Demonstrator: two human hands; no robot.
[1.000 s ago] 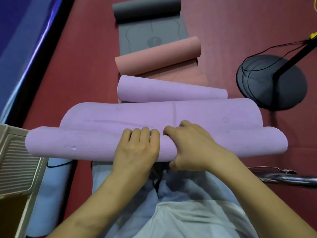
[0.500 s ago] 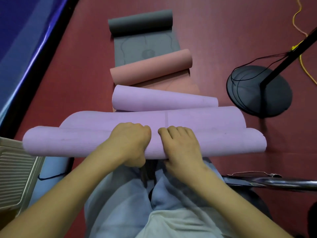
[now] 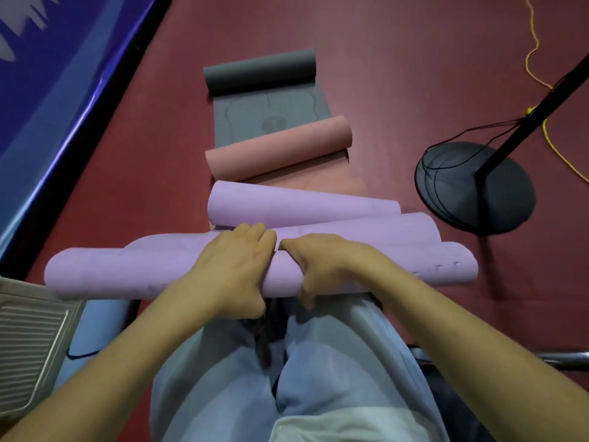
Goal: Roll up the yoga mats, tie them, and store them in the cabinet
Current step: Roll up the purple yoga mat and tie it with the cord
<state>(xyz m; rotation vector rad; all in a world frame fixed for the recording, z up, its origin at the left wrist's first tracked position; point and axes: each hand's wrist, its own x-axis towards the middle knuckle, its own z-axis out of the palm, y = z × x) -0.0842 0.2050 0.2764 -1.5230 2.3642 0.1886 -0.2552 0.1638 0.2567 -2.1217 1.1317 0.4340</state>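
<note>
From here I see both hands down on the purple yoga mat (image 3: 127,269), which lies crosswise over the red floor (image 3: 398,74) directly ahead of the person's knees. The left hand (image 3: 232,269) is wrapped over the top of the roll, fingers curled over its far side and thumb tucked under the near edge, so it is gripping the mat. The right hand (image 3: 322,266) sits just beside it, the two nearly touching at the knuckles, and it clasps the same roll with its thumb hooked under the near side. The roll is loose — behind it a second fold of the same purple material (image 3: 382,228) bulges up, and farther on a purple rolled end (image 3: 296,207) lies on the floor. Beyond that comes a pink mat (image 3: 280,148), partly rolled, and then a grey mat (image 3: 261,71), also partly rolled, with its flat part showing a printed outline; the three lie in a line running away from me. To the right stands a black round stand base (image 3: 497,199) with a black pole and thin cables, and a yellow cord (image 3: 535,49) trails past it. At lower left I make out a ribbed beige panel (image 3: 28,339) and a pale blue roll (image 3: 102,327) beside it — a blue padded surface (image 3: 47,84) borders the floor at upper left.
</note>
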